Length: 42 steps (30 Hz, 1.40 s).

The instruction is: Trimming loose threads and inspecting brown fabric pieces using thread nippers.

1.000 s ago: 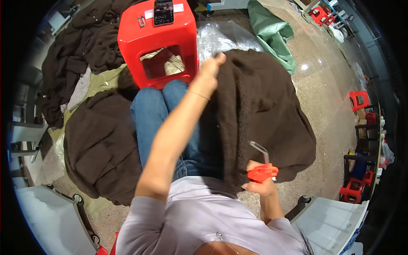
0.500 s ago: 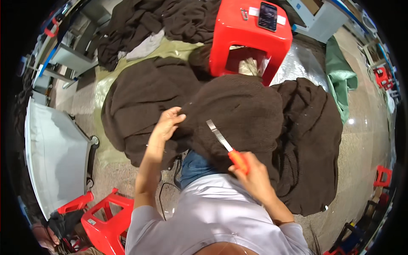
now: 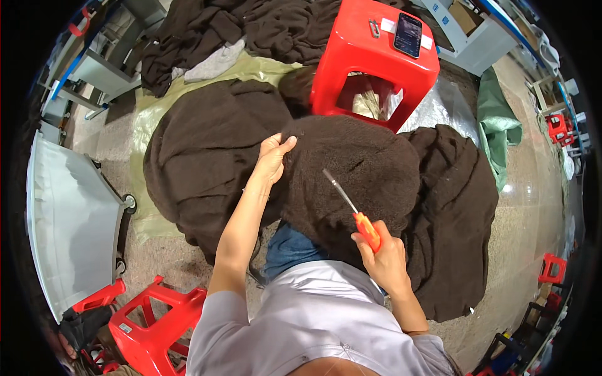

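Dark brown fleecy fabric [image 3: 357,169] lies bunched across my lap. My left hand [image 3: 271,161] is closed at its left edge, pinching a bit of the cloth with the thumb on top. In my right hand [image 3: 385,260] is an orange-handled knife [image 3: 367,230] with a long, narrow, flat metal blade. The blade points up and to the left over the fabric, and I cannot tell whether its tip touches it. More of the brown fabric spreads on both sides of my legs.
A red plastic stool [image 3: 351,41] stands ahead, bearing a phone [image 3: 408,34] and a small metal clipper [image 3: 374,28]. Another red stool [image 3: 141,332] is at the lower left, near a wheeled white cart [image 3: 75,219]. Yellowish plastic sheeting [image 3: 147,131] lies under the fabric.
My left hand has moved up and to the right along the fabric. My right hand has shifted slightly right, and the blade has turned so it shows narrower.
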Tool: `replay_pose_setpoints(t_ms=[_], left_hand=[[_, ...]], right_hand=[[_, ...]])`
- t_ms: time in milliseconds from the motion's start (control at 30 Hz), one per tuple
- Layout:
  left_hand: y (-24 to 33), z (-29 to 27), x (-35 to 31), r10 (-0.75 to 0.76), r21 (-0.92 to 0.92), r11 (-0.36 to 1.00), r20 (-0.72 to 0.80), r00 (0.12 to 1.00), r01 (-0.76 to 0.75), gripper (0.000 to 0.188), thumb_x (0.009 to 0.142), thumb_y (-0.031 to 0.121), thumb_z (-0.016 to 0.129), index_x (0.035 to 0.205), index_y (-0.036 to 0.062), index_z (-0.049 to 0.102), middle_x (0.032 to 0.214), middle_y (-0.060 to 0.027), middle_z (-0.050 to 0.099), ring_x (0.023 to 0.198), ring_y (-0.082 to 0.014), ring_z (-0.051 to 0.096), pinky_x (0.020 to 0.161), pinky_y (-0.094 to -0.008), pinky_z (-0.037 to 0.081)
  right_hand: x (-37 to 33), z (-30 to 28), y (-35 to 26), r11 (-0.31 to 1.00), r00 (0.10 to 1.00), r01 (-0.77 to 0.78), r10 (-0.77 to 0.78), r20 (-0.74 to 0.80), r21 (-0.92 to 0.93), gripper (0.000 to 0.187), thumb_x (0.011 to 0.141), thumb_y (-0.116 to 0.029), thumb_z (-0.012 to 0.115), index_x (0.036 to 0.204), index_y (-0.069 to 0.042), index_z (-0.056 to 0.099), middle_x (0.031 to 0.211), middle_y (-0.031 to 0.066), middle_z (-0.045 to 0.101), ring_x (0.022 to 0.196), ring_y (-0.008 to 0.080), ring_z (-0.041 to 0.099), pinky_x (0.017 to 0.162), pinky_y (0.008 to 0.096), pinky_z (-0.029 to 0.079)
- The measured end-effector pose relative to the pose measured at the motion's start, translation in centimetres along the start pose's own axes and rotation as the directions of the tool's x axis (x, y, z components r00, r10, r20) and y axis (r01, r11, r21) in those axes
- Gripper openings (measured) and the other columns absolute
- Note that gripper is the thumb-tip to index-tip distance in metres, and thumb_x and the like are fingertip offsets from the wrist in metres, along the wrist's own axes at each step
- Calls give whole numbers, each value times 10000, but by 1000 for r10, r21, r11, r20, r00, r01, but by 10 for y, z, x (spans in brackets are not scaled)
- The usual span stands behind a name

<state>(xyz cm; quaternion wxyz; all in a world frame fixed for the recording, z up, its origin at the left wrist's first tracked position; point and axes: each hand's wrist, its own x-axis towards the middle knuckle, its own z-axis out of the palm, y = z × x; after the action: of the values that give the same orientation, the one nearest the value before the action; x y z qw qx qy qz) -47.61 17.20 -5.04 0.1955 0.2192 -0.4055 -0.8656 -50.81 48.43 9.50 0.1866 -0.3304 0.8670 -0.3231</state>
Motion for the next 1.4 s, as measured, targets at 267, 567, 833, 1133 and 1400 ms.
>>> replay_pose_setpoints(t_ms=[267,567,833,1133,1400], left_hand=[[9,-9,-9,66,35,997,-64,996,-64,227,933,162,659,1070,-18,658,1049,-86,701,944,-156,648,870,-290,503],[-16,-33,-43,-354,101,928,-64,933,359,239,941,219,650,1140,85,647,955,19,670,754,-74,565,641,-218,429],[-23,-1,-51,-247,-92,966,-76,966,240,329,945,101,609,1253,-9,567,1198,-64,642,1065,-160,607,977,-276,445],[-16,-14,-65,39,-148,987,-142,989,-61,268,929,35,609,1186,-43,608,1204,-125,652,1071,-201,631,985,-332,476],[-6,-18,-80,13,-26,999,-173,985,-18,238,954,118,614,1145,-23,622,1169,-100,658,1064,-167,611,965,-307,466]], right_hand=[[6,-4,-7,999,997,-29,26,71,46,236,871,-209,710,917,-21,575,625,217,572,643,434,616,525,410,465],[1,-1,-2,999,998,-18,15,55,50,254,877,-211,706,877,-19,541,641,226,562,653,453,595,516,418,451],[-11,-3,-9,1000,994,16,-18,108,19,259,873,-218,709,867,-27,534,623,220,562,644,455,590,510,422,448],[-16,-5,-7,997,995,30,-36,96,69,235,866,-194,710,882,-20,553,612,214,555,615,434,603,503,407,452],[-14,-10,-6,995,992,47,-56,110,84,176,868,-132,694,885,-13,565,612,200,554,596,400,617,515,359,455]])
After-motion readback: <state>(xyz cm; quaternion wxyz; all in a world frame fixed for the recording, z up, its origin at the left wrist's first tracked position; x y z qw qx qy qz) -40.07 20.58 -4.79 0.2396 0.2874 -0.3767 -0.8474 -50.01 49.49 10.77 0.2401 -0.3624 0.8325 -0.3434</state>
